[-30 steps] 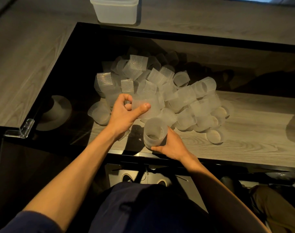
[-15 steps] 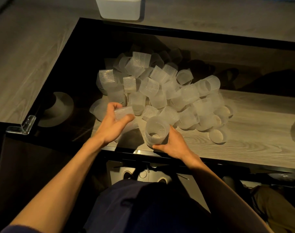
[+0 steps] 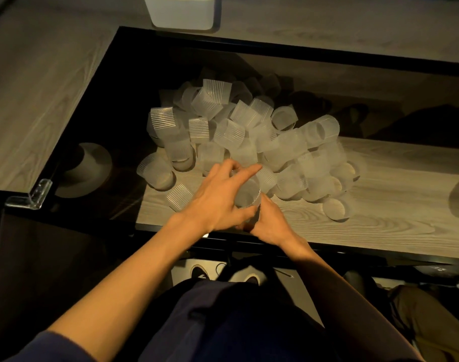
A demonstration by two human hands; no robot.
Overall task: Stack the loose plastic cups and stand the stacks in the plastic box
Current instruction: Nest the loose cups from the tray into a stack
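Here both grips meet on one ribbed, translucent cup [image 3: 247,198] at the near edge of the surface [image 3: 385,205]. The left hand [image 3: 218,202] comes over it from above, thumb curled against its near side and fingers spread across its mouth, the index finger reaching past the rim toward the heap. The right hand [image 3: 271,223] holds it low from the near right, fingers wrapped round the base, though the left hand hides most of that hold. I cannot tell whether the cup is single or already has others nested in it.

Just beyond lies the heap of cups [image 3: 249,142], tumbled on their sides and ends. One stray cup [image 3: 180,197] lies just left of the left hand, and another [image 3: 336,209] rests apart to the right. The plastic box [image 3: 182,11] stands well away at the far edge, and no stack shows in it.

This looks like the stacking step, early in the task. The next move likely calls for seating the cup squarely, then the left hand fetching another from the heap, mouth turned the same way.
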